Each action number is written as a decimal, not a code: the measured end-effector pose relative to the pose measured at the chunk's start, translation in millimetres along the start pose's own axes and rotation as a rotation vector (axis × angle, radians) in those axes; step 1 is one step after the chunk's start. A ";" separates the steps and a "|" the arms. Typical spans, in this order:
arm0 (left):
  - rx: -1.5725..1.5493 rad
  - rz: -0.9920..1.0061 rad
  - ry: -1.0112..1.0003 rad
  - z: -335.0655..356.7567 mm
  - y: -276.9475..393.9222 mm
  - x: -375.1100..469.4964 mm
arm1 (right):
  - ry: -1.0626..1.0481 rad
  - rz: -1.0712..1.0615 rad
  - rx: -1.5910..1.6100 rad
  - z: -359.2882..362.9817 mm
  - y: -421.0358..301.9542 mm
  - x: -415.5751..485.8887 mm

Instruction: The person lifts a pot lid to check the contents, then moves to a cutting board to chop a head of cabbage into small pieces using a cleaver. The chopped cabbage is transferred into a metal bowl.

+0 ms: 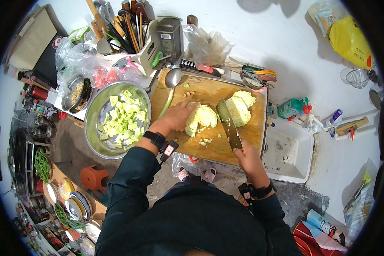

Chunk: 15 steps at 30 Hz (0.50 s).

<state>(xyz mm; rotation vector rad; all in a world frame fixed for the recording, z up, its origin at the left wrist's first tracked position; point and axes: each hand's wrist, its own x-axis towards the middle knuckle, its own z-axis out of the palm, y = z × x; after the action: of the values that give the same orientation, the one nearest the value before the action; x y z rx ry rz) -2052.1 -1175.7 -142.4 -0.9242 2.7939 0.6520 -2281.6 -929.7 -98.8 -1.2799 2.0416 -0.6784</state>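
Note:
My right hand (pixel 248 156) grips the handle of a cleaver (pixel 228 121), its broad blade pointing away from me over a wooden cutting board (pixel 179 144). Scraps of leaf cling to the blade. A cut piece of cabbage (pixel 202 117) lies left of the blade, and my left hand (pixel 176 116) rests against its left side, fingers spread. To the blade's right sits another cabbage chunk (pixel 238 110). Small cabbage bits (pixel 205 141) are scattered on the board near me. Left of the board, a steel basin (pixel 91 134) holds chopped cabbage squares (pixel 123 118).
A ladle (pixel 173 77) and a scallion stalk (pixel 167 104) lie along the board's left side, near some small tan pieces (pixel 188 93). Behind are a utensil caddy (pixel 148 54) and a knife sharpener (pixel 188 64). A white sink (pixel 302 153) adjoins at right; an orange stool (pixel 92 177) stands below left.

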 end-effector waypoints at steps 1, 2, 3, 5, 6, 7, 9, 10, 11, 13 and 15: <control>0.003 -0.043 -0.019 0.5 0.3 -2.4 | 0.013 -0.021 0.005 0.7 2.7 -1.0; -0.070 -0.147 0.091 5.5 5.2 -6.4 | 0.009 -0.021 0.015 1.0 5.1 -1.7; -0.174 -0.240 0.126 11.3 10.7 -12.0 | 0.005 -0.023 0.036 1.4 6.6 -1.7; -0.374 -0.466 0.185 26.1 24.6 -28.5 | -0.009 -0.013 0.030 1.3 7.2 -1.0; -0.427 -0.491 0.314 37.8 38.3 -35.9 | -0.028 0.013 0.037 0.1 6.5 -0.8; -0.451 -0.486 0.378 44.0 44.1 -39.3 | -0.021 -0.014 0.044 -1.3 5.1 -1.1; -0.518 -0.503 0.489 52.4 49.7 -41.6 | -0.042 0.005 0.065 -4.7 0.1 -1.7; -0.499 -0.517 0.538 53.9 49.2 -41.5 | -0.025 -0.031 0.114 -8.4 -2.7 -2.7; -0.465 -0.461 0.552 52.9 45.7 -40.7 | -0.028 -0.036 0.167 -13.9 -5.5 -5.6; -0.391 -0.354 0.587 43.8 30.0 -40.2 | -0.007 -0.064 0.191 -24.6 -12.3 -8.5; -0.443 -0.307 0.625 36.8 21.9 -36.9 | 0.038 -0.109 0.135 -33.6 -19.2 -8.5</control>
<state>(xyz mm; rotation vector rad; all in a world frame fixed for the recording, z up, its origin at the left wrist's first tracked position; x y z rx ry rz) -2036.0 -1123.9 -158.3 -1.8842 2.9335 1.1143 -2292.2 -926.4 -60.8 -1.3153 1.9311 -0.8821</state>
